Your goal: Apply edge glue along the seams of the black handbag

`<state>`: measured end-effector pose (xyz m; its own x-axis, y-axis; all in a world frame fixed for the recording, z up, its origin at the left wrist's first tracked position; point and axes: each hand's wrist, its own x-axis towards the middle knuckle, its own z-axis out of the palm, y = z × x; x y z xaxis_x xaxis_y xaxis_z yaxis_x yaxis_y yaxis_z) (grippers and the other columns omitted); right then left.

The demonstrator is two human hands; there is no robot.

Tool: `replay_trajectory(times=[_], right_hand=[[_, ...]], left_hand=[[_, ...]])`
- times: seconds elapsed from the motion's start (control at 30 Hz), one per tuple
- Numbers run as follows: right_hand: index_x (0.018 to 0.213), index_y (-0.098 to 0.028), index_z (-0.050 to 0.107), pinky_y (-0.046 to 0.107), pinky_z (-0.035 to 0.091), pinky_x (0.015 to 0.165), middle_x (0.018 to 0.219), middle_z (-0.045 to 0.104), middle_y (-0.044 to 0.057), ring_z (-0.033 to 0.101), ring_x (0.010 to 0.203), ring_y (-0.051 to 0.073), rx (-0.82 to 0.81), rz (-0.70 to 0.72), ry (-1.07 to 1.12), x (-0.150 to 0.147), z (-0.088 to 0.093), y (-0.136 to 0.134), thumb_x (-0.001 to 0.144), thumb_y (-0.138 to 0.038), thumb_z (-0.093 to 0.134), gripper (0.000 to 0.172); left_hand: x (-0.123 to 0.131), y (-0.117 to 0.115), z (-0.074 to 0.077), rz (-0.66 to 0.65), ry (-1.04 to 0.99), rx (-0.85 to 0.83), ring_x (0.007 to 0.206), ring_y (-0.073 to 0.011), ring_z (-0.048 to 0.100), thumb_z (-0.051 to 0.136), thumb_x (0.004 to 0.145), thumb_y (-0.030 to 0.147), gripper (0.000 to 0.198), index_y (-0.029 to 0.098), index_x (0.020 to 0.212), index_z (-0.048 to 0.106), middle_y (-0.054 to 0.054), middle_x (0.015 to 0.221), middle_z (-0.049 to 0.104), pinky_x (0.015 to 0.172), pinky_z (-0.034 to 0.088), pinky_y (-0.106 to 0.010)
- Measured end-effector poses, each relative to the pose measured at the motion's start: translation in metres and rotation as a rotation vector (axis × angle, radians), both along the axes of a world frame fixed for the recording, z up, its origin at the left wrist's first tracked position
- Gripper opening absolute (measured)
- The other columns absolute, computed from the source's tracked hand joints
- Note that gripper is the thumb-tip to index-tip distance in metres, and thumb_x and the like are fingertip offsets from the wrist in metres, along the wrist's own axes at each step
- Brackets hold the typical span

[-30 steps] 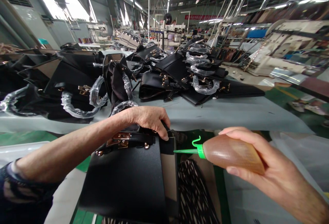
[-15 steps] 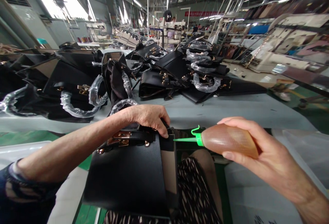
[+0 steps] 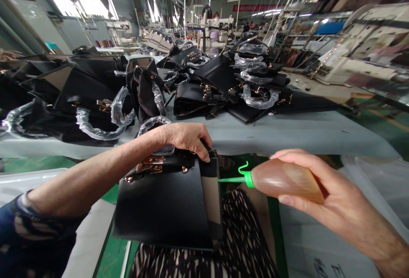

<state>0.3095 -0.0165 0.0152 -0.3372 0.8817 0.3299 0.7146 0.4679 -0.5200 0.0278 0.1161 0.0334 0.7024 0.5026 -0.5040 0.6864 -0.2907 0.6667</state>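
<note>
A black handbag [image 3: 162,210] with gold clasp hardware and a beige side strip stands on my lap, slightly tilted. My left hand [image 3: 191,139] is closed on its top right corner, thumb pressing the edge; the fingers behind are hidden. In my right hand [image 3: 319,180] lies a squeeze bottle [image 3: 281,180] of brownish-amber colour, held sideways. Its green nozzle [image 3: 232,180] points left, the tip at the handbag's right side edge beside the beige strip. A small green cap hook sticks up from the bottle's collar.
Several black handbags with plastic-wrapped handles [image 3: 99,129] are heaped along the grey-covered table [image 3: 306,131] ahead. White plastic bins [image 3: 319,235] stand low at both sides. Sewing machines [image 3: 217,27] and hanging material fill the workshop beyond.
The nozzle tip has moved down along the handbag's side edge, from near the top corner to beside the beige strip. My left hand keeps its hold; the camera view has shifted slightly.
</note>
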Motion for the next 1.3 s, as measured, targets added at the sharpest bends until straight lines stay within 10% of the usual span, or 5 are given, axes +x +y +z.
replay_trajectory(times=[1.3], right_hand=[[0.120,-0.035,0.045,0.024,0.052,0.084,0.117,0.058,0.001,0.061,0.101,0.021,-0.025,0.046,-0.076,0.003,-0.021,-0.016,0.082,-0.052,0.060,0.044]], left_hand=[[-0.002,0.002,0.000,-0.069,0.012,0.212,0.064,-0.0117,0.057,0.064,0.072,0.038,0.031,0.016,0.093,0.071,0.001,0.075,0.068,0.057,0.039,-0.020]])
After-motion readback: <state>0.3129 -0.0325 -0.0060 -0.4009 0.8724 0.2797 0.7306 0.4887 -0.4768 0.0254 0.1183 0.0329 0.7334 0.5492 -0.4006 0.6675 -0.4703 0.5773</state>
